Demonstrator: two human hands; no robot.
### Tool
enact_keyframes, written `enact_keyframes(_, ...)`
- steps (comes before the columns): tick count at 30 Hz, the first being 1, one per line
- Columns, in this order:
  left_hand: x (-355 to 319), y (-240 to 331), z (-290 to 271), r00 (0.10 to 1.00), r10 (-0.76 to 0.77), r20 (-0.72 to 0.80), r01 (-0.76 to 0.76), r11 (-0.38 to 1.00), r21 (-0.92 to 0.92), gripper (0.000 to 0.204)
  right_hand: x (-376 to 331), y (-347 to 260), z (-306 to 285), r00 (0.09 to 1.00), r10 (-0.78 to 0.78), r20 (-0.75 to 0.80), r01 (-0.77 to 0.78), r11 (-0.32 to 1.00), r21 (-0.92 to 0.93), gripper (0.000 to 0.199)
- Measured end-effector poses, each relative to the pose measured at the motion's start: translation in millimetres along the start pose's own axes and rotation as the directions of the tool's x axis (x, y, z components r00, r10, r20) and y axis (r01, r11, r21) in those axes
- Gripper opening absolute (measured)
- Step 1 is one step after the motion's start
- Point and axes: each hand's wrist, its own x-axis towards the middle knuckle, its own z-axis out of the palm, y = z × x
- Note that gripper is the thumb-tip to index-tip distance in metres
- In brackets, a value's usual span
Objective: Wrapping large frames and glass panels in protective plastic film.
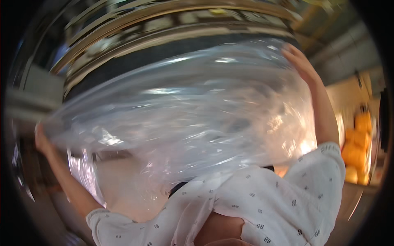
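A large sheet of clear plastic film (197, 102) stretches across the view between my two outspread arms, crinkled and shining. It may be a big bag; I cannot tell. At the far left, my left hand (41, 138) is closed on one end of the film. My right hand (296, 60) grips the opposite end, higher up at the right, with its fingers bent over the edge. The film's lower part hangs in front of my white patterned shirt, and the floor shows through it. Motion blurs the picture.
Beyond the film lies a dark surface (119, 84) in front of wooden shelves or rails (176, 10) holding pale items. Orange-yellow bundles (356, 149) are stacked at the right, near a pale wall (353, 45).
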Motion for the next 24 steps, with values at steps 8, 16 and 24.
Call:
enact_keyframes(8,-6.1,68.2,82.0,0.644,0.468,0.606,-0.759,0.292,0.581,0.046,-73.2,-62.4,67.0,0.963,-0.219,0.158,0.150,0.920,0.362,0.019)
enact_keyframes(16,-428.3,253.2,275.6,0.073,0.719,0.692,-0.681,0.542,-0.492,0.030,-87.6,-50.9,59.3,0.933,-0.359,0.041,0.331,0.895,0.298,0.016)
enact_keyframes(24,-459.4,226.6,253.8,0.339,0.444,0.829,-0.109,0.894,-0.434,0.007,-83.9,49.7,-25.0,0.834,-0.546,-0.079,0.281,0.543,-0.791,0.013)
